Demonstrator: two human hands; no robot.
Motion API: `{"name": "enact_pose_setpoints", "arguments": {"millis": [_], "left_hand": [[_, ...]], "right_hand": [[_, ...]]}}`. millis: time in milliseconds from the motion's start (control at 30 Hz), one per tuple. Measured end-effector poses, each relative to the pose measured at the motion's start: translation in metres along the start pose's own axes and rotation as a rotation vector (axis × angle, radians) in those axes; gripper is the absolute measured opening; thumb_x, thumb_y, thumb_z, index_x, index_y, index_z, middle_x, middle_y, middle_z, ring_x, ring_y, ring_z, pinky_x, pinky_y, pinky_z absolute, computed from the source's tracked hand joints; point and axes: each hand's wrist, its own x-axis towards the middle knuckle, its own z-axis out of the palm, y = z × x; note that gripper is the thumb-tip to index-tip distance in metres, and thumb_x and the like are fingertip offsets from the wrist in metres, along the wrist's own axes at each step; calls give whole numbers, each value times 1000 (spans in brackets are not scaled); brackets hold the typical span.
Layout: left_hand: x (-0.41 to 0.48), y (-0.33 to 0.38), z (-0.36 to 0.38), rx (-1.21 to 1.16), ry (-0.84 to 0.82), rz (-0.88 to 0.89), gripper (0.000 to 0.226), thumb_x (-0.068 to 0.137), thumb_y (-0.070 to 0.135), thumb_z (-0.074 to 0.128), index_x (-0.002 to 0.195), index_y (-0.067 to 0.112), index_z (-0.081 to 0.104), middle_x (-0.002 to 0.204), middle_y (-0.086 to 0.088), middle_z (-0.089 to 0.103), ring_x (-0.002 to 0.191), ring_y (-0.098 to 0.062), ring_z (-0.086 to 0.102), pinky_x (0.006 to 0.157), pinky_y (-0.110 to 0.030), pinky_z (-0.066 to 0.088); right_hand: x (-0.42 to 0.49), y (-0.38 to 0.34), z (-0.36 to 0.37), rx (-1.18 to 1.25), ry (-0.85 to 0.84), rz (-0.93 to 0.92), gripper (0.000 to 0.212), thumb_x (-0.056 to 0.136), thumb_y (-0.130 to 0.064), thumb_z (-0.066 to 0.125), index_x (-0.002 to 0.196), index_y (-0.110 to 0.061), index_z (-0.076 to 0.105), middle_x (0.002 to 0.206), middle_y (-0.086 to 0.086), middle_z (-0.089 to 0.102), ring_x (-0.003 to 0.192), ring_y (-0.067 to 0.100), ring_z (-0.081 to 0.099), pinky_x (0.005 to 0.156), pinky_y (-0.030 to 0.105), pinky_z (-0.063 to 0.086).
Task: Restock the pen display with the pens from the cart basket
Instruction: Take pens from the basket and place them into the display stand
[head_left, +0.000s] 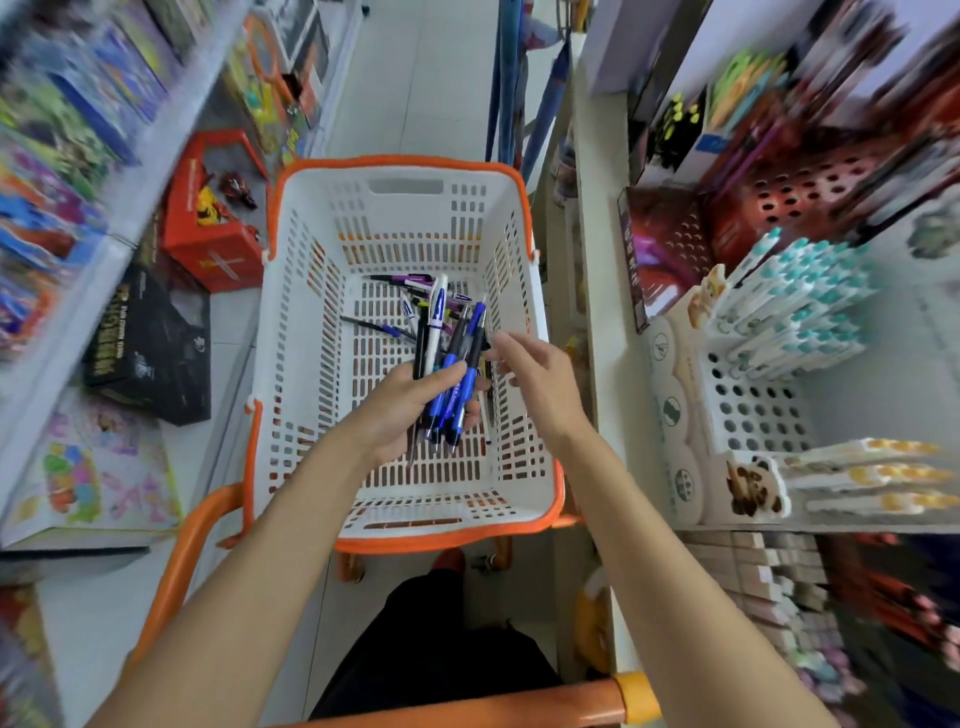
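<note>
Bunch of pens (462, 338), blue, black and white, gripped in left hand (400, 410), fingers curled round the barrels, held over the white cart basket (405, 208). Right hand (537, 382) just beside the bunch, fingers loose and apart, holding nothing; contact with the pens unclear. More loose pens (410, 283) on the basket floor. Pen display (748, 410) on the right shelf, part filled with teal-capped pens (800, 301).

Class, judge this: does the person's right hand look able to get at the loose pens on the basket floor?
Probably yes: the right hand is empty above the open-topped basket; only the pen bundle in the left hand partly overhangs the loose pens.
</note>
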Motion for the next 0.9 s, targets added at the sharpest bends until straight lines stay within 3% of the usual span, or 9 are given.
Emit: {"name": "enact_pose_setpoints", "arguments": {"millis": [167,333,500,567,667,733,800,900], "left_hand": [[-9,12,4,7,-78,35,23,99,15,52,121,13,61,108,-14,74,91,-27,73,76,-37,60],[-13,19,6,-40,-141,47,26,98,8,52,123,11,59,111,-13,73,101,-32,71,77,-38,60],[-12,22,7,-80,-186,10,35,91,13,57,126,11,58,116,-16,71,103,-33,71,79,-40,60],[-11,23,7,-59,-181,0,30,92,12,57,121,10,61,112,-16,72,94,-28,72,77,-38,60],[-11,26,8,19,-189,-10,31,86,15,63,116,10,63,107,-16,73,88,-26,72,76,-38,60],[-11,29,10,36,-204,-20,32,84,13,64,116,10,62,108,-16,73,90,-27,72,76,-37,60],[-11,32,11,20,-232,-27,31,89,8,60,120,10,60,111,-16,73,95,-29,72,77,-37,60],[-12,33,12,-23,-281,-26,34,89,6,59,123,10,57,115,-18,71,102,-33,71,80,-39,60]], "right_hand": [[4,-26,-7,110,-74,-31,28,92,-14,68,119,-8,69,108,10,74,96,13,70,82,18,53],[5,-40,-13,186,-90,-19,22,92,-2,65,113,-1,70,103,15,73,74,1,67,65,10,48],[7,-44,-17,235,-138,19,19,91,-1,65,110,-5,68,102,13,73,84,13,70,76,22,54],[9,-49,-20,164,-133,18,31,89,-6,69,119,-11,63,109,6,71,89,7,68,75,18,51],[21,-62,-28,-48,-125,-39,57,86,-29,75,137,-23,52,124,-5,61,110,4,59,83,16,48],[28,-74,-31,-156,-200,-86,42,87,-31,74,125,-15,64,114,0,68,102,5,64,83,21,52],[33,-79,-29,-140,-290,-102,18,89,-20,72,98,-4,72,95,6,75,87,11,69,81,27,57],[41,-78,-31,-56,-330,-73,7,87,-12,74,84,-8,68,87,3,76,87,18,73,81,29,58]]}}
